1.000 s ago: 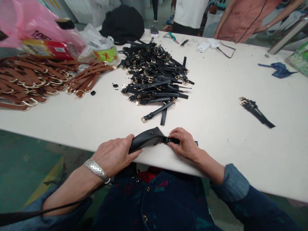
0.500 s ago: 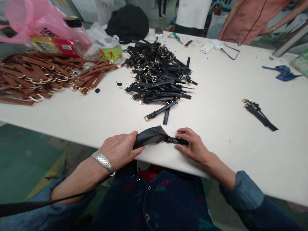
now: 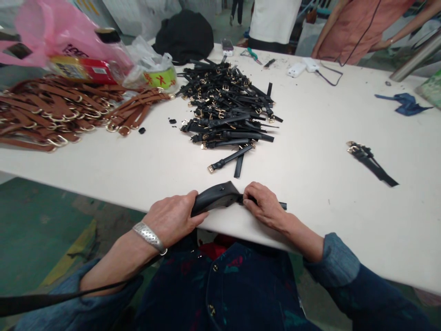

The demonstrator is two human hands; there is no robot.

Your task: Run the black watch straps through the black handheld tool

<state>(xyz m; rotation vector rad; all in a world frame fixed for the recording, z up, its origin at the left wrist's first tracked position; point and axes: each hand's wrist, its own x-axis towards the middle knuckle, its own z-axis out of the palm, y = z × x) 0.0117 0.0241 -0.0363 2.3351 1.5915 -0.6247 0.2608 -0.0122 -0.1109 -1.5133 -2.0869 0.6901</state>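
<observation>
My left hand [image 3: 171,215] is wrapped round a black, curved handheld tool [image 3: 215,197]; a black cord runs along the left forearm. The tool's wide end points right and meets a short black buckle strap [image 3: 283,205] near the table's front edge. My right hand [image 3: 262,203] pinches that strap close to the tool, covering most of it, while its tail sticks out to the right beneath the hand. Just beyond the hands lies a pile of black straps with gold buckles [image 3: 229,123]. A small group of black straps [image 3: 372,163] rests on the right.
Brown straps with gold rings [image 3: 51,103] are heaped on the white table [image 3: 310,138] at the left, below a pink plastic bag [image 3: 65,27]. A black cap-like item [image 3: 184,34], white adapters [image 3: 298,68] and blue cloth [image 3: 404,103] sit farther back. Two people stand behind.
My right hand has slid left along the strap towards the tool and its fingers have closed, so the strap's tail now shows past it. The left hand and tool have hardly moved.
</observation>
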